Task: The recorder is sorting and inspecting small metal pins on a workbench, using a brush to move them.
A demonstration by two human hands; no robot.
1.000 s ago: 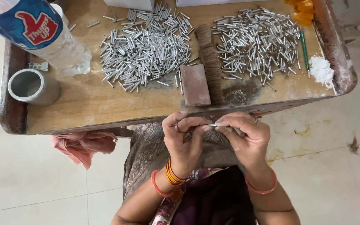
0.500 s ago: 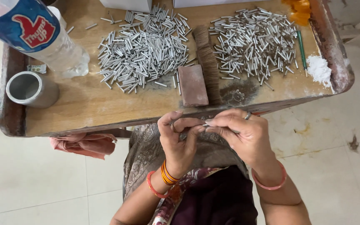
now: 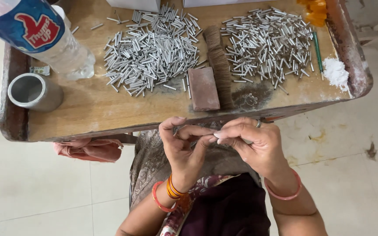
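Wooden tray (image 3: 88, 109) holds two heaps of little metal tubes (image 3: 154, 48), an empty metal cup (image 3: 33, 91). Left hand (image 3: 182, 148) and right hand (image 3: 252, 144) pinch something tiny together.

The left hand (image 3: 183, 146) and right hand (image 3: 252, 142) meet fingertip to fingertip just off the near edge of the table (image 3: 92, 109), above the person's lap. Straight beyond the grip, on the table, a block (image 3: 203, 88) lies beside a brush (image 3: 218, 61). Beyond and left of the grip spreads one heap of metal tubes (image 3: 154, 48); beyond and right, a second heap (image 3: 270, 43). Far left stand a cup (image 3: 33, 91) and a bottle (image 3: 40, 32) behind it. Far right lies a powder pile (image 3: 336, 72). A cloth (image 3: 88, 149) hangs under the table, left of the grip.
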